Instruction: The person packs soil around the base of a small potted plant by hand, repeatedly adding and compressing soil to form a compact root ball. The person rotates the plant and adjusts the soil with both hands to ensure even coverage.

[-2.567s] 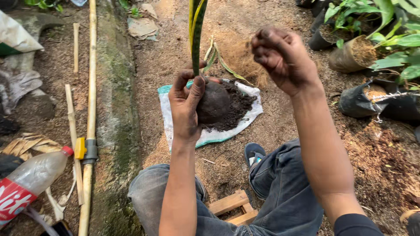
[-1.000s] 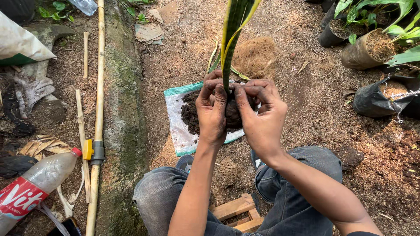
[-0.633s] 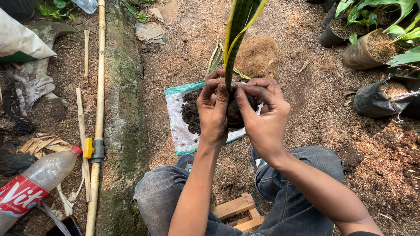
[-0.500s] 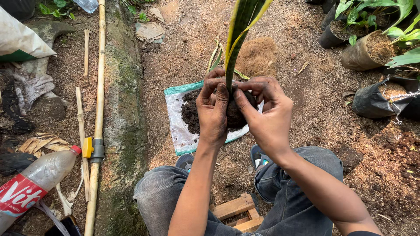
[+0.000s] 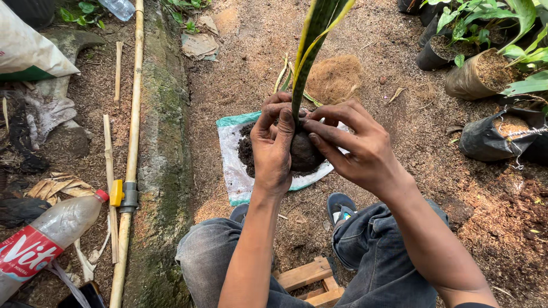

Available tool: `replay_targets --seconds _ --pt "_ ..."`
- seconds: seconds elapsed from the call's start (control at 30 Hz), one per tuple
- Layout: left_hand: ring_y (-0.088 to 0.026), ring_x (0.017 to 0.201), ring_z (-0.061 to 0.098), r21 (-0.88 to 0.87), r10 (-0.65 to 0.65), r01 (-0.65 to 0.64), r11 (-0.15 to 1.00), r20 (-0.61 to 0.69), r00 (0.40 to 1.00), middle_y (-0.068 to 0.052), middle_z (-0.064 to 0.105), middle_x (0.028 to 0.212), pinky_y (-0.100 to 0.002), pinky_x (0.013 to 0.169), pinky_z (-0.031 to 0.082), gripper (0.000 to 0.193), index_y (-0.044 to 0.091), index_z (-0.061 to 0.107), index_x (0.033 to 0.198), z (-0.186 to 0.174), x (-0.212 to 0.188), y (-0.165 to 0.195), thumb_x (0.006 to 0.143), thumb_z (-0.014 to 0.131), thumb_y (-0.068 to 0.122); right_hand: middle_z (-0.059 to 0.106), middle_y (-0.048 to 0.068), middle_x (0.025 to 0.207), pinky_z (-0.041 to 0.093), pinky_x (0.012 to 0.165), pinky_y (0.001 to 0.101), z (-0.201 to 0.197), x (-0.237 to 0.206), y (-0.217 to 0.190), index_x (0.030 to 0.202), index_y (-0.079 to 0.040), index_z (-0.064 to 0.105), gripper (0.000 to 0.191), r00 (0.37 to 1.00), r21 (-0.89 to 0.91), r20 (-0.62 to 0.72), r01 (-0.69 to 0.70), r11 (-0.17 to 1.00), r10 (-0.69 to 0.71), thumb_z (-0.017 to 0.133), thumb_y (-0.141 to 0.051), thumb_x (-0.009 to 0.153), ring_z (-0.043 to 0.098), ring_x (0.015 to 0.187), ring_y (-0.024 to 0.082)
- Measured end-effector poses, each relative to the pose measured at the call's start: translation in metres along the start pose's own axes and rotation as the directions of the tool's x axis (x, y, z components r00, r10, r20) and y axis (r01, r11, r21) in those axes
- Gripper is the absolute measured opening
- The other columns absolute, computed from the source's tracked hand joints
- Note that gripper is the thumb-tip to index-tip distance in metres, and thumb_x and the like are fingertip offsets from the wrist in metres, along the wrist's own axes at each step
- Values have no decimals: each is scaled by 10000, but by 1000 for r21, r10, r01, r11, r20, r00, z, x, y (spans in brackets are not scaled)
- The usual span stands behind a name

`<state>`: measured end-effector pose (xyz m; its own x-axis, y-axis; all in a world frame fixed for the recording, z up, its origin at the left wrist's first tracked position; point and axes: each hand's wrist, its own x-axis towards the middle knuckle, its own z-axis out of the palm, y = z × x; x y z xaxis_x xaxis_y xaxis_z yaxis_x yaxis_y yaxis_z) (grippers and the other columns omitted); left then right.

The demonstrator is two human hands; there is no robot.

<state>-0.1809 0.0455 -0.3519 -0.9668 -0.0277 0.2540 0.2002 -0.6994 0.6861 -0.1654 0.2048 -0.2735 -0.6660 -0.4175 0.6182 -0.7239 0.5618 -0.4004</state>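
Bare brown dirt ground (image 5: 399, 188), strewn with coconut fibre. At centre, left hand (image 5: 273, 149) and right hand (image 5: 357, 147) cupped together around a dark soil ball (image 5: 303, 154), fingers closed on it from both sides. Out of the ball, a long green leaf with yellow edge (image 5: 314, 40), long axis rising up and away toward the top of view. Directly beneath, a white sack sheet with green border (image 5: 233, 165) heaped with loose soil. Further left, a bamboo pole (image 5: 132, 142) lying lengthwise, then a clear plastic bottle with red label (image 5: 43, 242). Top left, a white bag with green base (image 5: 28, 54). Top right, black nursery bags of seedlings (image 5: 485, 74).
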Motion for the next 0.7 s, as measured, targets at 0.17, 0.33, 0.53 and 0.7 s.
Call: replay_targets --seconds 0.17,0.33,0.53,0.7 --pt "-158 1185 608 -9 -5 6 1000 40 999 -99 507 1392 -334 1048 524 184 27 675 1078 -3 1 13 1080 654 210 687 92 1202 585 922 366 11 -2 -3 1198 -69 727 307 995 105 -95 -27 994 37 810 -36 905 682 1093 240" --pt "-150 1230 587 37 0 -1 999 41 999 -105 504 1406 -329 1066 505 198 19 684 1061 -4 4 19 1084 643 212 689 95 1194 583 909 357 14 1 -6 1202 -76 736 339 996 100 -84 -15 995 23 822 -59 875 676 1050 228" --pt "-153 1240 585 34 4 -7 999 68 998 -118 520 1395 -327 1083 504 188 20 679 1066 -2 2 16 1097 641 201 663 104 1200 574 933 398 11 -2 -5 1247 -68 719 393 996 4 -69 54 999 -54 828 -74 870 664 1066 262" --pt "-154 1140 619 -49 -44 46 998 44 998 -99 524 1384 -317 1023 525 151 34 661 1089 0 -1 15 1078 646 184 652 116 1240 577 955 425 10 -6 2 1244 -57 710 391 990 -12 -57 125 992 -125 826 -81 871 660 1109 298"
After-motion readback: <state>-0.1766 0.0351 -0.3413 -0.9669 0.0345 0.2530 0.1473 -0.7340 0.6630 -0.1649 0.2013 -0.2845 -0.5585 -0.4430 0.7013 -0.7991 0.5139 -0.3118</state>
